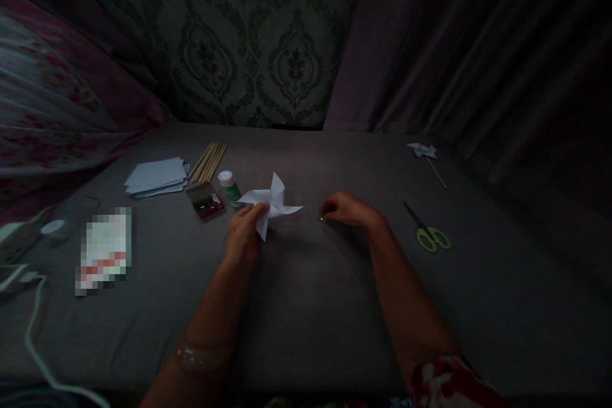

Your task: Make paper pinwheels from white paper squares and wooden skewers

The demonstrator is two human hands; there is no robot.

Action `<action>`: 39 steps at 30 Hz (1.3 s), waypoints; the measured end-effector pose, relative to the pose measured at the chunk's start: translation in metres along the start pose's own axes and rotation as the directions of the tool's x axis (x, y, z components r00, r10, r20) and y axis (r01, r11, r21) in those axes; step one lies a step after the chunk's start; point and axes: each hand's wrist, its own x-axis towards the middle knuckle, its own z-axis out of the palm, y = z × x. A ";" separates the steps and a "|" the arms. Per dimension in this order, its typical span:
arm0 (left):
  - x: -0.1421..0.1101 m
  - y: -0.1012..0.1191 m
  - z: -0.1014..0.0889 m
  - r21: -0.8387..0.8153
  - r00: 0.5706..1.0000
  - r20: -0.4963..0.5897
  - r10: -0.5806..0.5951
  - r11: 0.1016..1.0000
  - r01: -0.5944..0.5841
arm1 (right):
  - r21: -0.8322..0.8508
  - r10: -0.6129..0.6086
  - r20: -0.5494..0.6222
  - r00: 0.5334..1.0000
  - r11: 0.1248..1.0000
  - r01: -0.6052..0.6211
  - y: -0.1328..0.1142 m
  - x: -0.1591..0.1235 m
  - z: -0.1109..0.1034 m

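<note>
My left hand (243, 229) is closed on a white paper pinwheel (276, 204), thumb on top near its centre. Its folded points stick out around the fingers, and no stick shows on it. To the right, my right hand (348, 209) is held low over the cloth with thumb and fingers pinched. At those fingertips shows a small shiny metal piece (320, 218), like a thumbtack, too small to make out fully. Just left of the pinwheel stand a white-capped green glue bottle (230, 187) and an open small red box (208, 204) with shiny metal pieces inside.
Behind on the left lie a stack of white paper (157, 176) and a bundle of wooden sticks (209, 162). Green-handled scissors (428, 233) and a pinwheel on a stick (424, 151) lie at right. A blurred-out packet (104, 248) and white cable (36, 331) are at left.
</note>
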 end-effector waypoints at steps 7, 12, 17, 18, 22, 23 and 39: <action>0.000 -0.002 -0.002 0.049 0.999 0.030 -0.013 0.999 0.012 | -0.003 -0.015 0.024 1.000 1.000 0.015 -0.003 0.004 0.007; -0.002 -0.002 -0.001 0.019 0.999 0.043 -0.007 1.000 0.006 | -0.014 -0.046 0.039 0.998 0.999 0.047 -0.007 0.003 0.009; -0.001 -0.003 -0.002 0.015 0.998 0.058 -0.016 1.000 0.015 | 0.012 -0.068 0.041 0.997 0.998 0.068 -0.008 0.004 0.013; 0.000 -0.004 -0.003 0.014 0.997 0.070 -0.016 1.000 0.015 | 0.016 -0.075 0.047 0.996 0.997 0.074 -0.007 0.005 0.013; 0.000 -0.005 -0.004 -0.009 0.995 0.096 0.002 1.000 -0.001 | -0.007 -0.101 0.007 0.995 0.995 0.101 -0.006 0.007 0.013; 0.000 -0.005 -0.004 -0.014 0.995 0.100 0.003 1.000 -0.002 | -0.009 -0.107 -0.018 0.994 0.994 0.107 -0.006 0.007 0.012; -0.004 -0.004 -0.003 -0.081 0.992 0.127 -0.005 0.997 0.015 | 0.272 -0.070 -0.050 0.996 0.959 0.081 -0.010 0.010 0.018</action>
